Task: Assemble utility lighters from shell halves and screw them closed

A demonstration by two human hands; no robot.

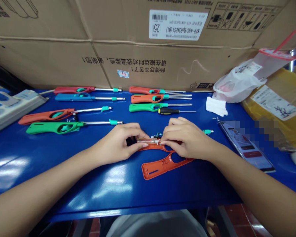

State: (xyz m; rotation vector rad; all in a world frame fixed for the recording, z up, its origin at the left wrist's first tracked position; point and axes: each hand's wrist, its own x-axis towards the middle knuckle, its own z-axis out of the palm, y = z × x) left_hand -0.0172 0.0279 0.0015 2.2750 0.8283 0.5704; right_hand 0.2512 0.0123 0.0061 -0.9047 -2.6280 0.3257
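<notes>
An opened orange lighter shell (pixel 162 164) lies on the blue table (pixel 113 187) in front of me, its hollow handle half facing up. My left hand (pixel 120 141) pinches the left end of a thin clear tube part (pixel 148 141) at the shell's top. My right hand (pixel 185 138) is closed on the same part from the right, fingers pressed together over it. A teal nozzle tip (pixel 208 131) pokes out past my right hand.
Several long-nosed lighters, among them a green one (pixel 56 127), an orange one (pixel 46 116) and another green one (pixel 148 107), lie behind. A screwdriver (pixel 171 111), a phone (pixel 246 146), white plastic bags (pixel 239 82), a power strip (pixel 7 108) and a cardboard box (pixel 138 42) surround them.
</notes>
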